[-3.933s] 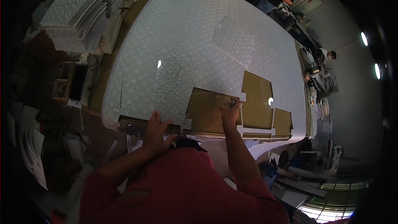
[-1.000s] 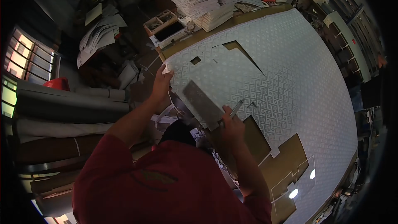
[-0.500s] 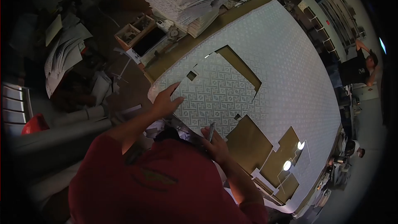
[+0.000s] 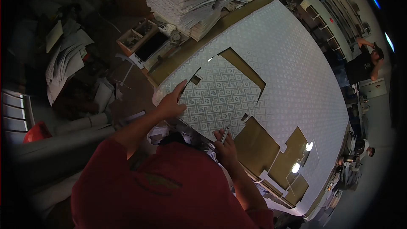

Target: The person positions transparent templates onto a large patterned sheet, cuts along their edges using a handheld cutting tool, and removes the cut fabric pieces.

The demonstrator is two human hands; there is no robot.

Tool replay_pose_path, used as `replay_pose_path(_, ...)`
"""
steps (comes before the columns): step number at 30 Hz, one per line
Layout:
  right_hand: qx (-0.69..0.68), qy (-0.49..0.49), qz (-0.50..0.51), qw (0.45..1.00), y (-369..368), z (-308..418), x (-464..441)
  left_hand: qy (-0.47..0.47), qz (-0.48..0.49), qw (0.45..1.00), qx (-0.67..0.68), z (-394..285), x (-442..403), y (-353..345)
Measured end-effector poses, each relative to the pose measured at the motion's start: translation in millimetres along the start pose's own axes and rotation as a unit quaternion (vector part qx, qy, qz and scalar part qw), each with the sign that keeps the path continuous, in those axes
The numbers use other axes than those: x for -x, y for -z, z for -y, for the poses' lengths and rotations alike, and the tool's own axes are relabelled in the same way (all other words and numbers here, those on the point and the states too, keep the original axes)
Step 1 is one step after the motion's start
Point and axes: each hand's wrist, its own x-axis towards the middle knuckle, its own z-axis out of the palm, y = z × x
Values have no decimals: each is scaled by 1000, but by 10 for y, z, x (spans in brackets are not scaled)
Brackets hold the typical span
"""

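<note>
A cut piece of patterned sheet (image 4: 220, 91), pale with a grey lattice print, lies on the work table within a larger sheet of the same print. My left hand (image 4: 173, 102) is at its left edge, thumb and fingers around the border, where a dark gap shows. My right hand (image 4: 227, 149) rests at the piece's near edge, closed around a slim metal utility knife (image 4: 224, 135) that points up and away. Its blade tip is too small to make out. A small square cutout (image 4: 196, 79) sits near the piece's far left corner.
Brown table surface (image 4: 254, 146) shows through cut openings at the right. Tall stacks of patterned sheets (image 4: 182, 4) stand at the back, beside a wooden box (image 4: 137, 34) of small items. Rolls (image 4: 72, 138) lie at the left. Another person (image 4: 362, 68) is at the far right.
The cut piece has shifted slightly toward the right and near side, widening the dark gap along its left edge. My right hand has moved a little right with the knife.
</note>
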Motion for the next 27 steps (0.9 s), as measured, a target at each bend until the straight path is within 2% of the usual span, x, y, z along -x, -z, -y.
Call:
replay_pose_path(1, -9, 6, -15, 1000, 23, -5, -16, -45, 17, 998, -33, 1, -74, 22)
replay_pose_path(7, -57, 21, -22, 998, 57, -95, -23, -29, 11, 986, -166, -133, -394, -88)
replay_pose_path(14, -45, 38, -35, 998, -25, -165, 58, -1, -36, 985, -169, -184, -288, -154)
replay_pose_path(17, -33, 38, -36, 998, -29, -168, 55, -19, -115, 986, -115, 31, -194, -248)
replay_pose_path(19, -47, 27, -28, 998, 3, -125, 49, -41, -82, 986, 135, 189, -30, -276)
replay_pose_path(21, -47, 31, -37, 998, -15, -127, 55, 64, 1, 921, 384, 114, 263, -251)
replay_pose_path(23, -48, 26, -43, 998, -47, -122, 69, 61, 6, 849, 524, -2, 634, -407)
replay_pose_path(24, -55, 19, -45, 997, -58, -125, 65, 58, 6, 849, 524, -28, 722, -506)
replay_pose_path(26, -58, 14, -44, 997, -73, -104, 93, 74, 20, 897, 436, -78, 837, -770)
replay_pose_path(27, -56, 16, -45, 997, -78, -102, 92, 71, 18, 895, 440, -26, 811, -921)
